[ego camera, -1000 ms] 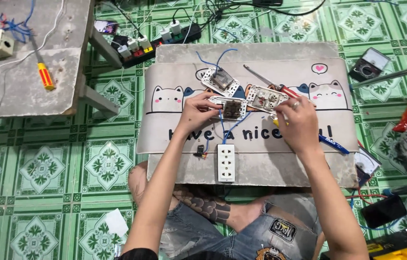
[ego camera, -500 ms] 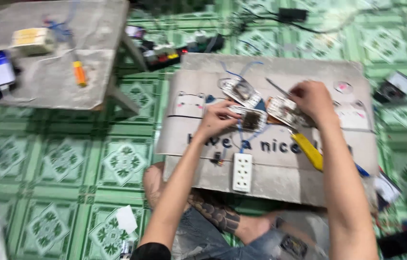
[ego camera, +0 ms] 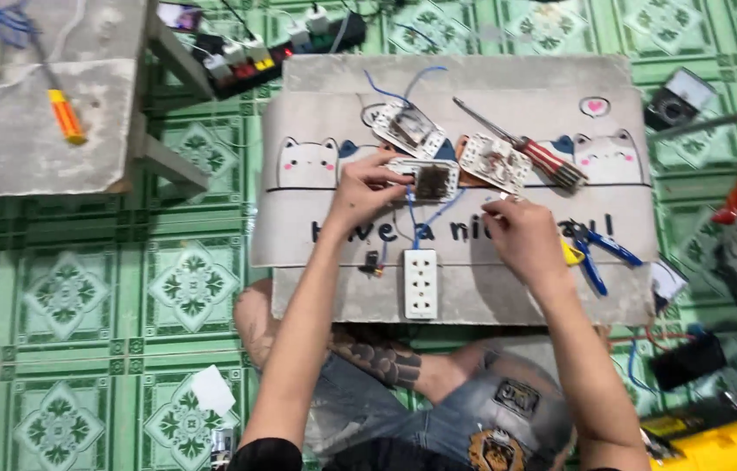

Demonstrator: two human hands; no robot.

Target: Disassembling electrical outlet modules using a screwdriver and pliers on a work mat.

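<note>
My left hand (ego camera: 361,189) pinched the edge of the white switch plate (ego camera: 425,179) on the grey mat (ego camera: 316,235). My right hand (ego camera: 525,235) was curled shut just beside it; I could not tell what it held.

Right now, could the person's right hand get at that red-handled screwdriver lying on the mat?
Probably yes. The right hand hovers over the mat, and the red-handled screwdriver lies just beyond it, in the open beside a white socket plate. Nothing seems to block the short path, though the hand may already be holding something yellow.

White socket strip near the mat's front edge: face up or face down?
Face up: the white socket strip lies flat on the mat, its holes showing.
</note>
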